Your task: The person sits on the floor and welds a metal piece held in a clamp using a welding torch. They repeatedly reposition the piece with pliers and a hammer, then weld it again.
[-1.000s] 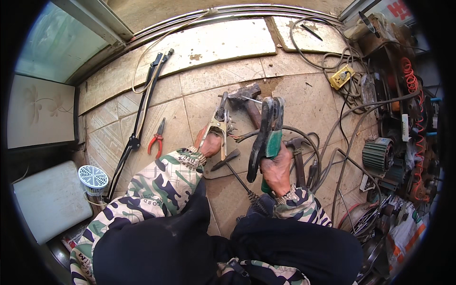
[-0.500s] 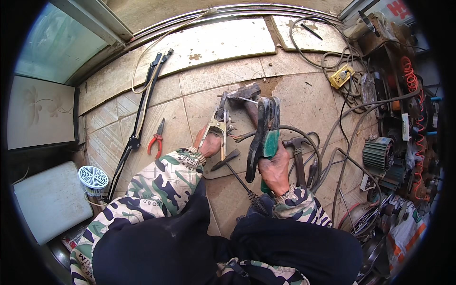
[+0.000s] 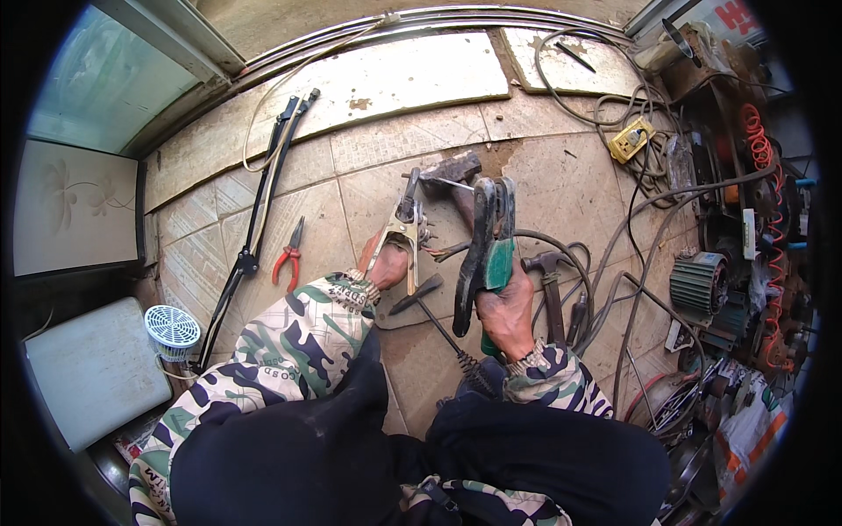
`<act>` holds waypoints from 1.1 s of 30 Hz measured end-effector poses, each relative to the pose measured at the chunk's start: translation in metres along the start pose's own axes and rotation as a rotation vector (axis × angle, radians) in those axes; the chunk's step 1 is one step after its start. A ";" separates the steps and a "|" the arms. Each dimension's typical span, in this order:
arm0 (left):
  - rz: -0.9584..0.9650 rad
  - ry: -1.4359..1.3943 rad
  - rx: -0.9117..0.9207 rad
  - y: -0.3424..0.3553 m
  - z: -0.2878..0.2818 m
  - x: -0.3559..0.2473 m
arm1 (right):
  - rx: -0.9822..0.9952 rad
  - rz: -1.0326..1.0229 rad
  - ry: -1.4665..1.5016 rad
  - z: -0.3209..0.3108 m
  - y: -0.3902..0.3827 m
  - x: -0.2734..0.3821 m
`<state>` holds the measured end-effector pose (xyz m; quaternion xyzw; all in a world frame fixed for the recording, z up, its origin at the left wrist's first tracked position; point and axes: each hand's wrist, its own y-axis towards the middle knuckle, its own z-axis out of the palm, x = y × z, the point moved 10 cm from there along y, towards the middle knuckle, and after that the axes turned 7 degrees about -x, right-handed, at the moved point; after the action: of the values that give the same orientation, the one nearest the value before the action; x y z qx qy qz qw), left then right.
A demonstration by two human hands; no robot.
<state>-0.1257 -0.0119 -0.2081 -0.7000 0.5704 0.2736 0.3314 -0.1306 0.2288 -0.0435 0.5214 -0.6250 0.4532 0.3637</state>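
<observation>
My left hand (image 3: 388,263) is closed around a metal ground clamp (image 3: 402,235), whose jaws point away from me. In my right hand (image 3: 509,314) is a black and green welding electrode holder (image 3: 502,261), with a thin rod (image 3: 454,183) extending left toward the clamp's tip. Beneath and beyond them lies a heavy hammer (image 3: 452,168) with a wooden handle. A chipping hammer (image 3: 417,291) with a coiled-wire handle lies below, between my hands. A claw hammer (image 3: 545,267) lies right of my right hand, and red-handled pliers (image 3: 288,265) lie to the left.
A folding arm (image 3: 248,254) lies at the left, near a white vented round object (image 3: 171,326) and a pale box (image 3: 83,368). Cables and a yellow socket box (image 3: 630,141) are at the right, beside motors (image 3: 697,280) and clutter. Boards (image 3: 395,74) lie along the door track.
</observation>
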 end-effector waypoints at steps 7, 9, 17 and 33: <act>0.054 0.059 0.026 -0.002 0.007 0.008 | 0.019 -0.015 0.007 0.002 0.000 -0.001; 0.049 0.062 0.056 -0.003 0.006 -0.007 | 0.015 -0.005 0.011 0.000 0.000 -0.002; 0.031 -0.015 0.016 -0.001 0.001 -0.001 | 0.055 0.033 0.038 0.006 -0.001 -0.011; -0.035 -0.204 0.057 0.001 0.003 0.000 | 0.024 -0.026 0.034 0.000 0.001 0.004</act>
<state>-0.1269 -0.0101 -0.2103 -0.6685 0.5289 0.3214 0.4124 -0.1319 0.2279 -0.0399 0.5260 -0.6062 0.4648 0.3738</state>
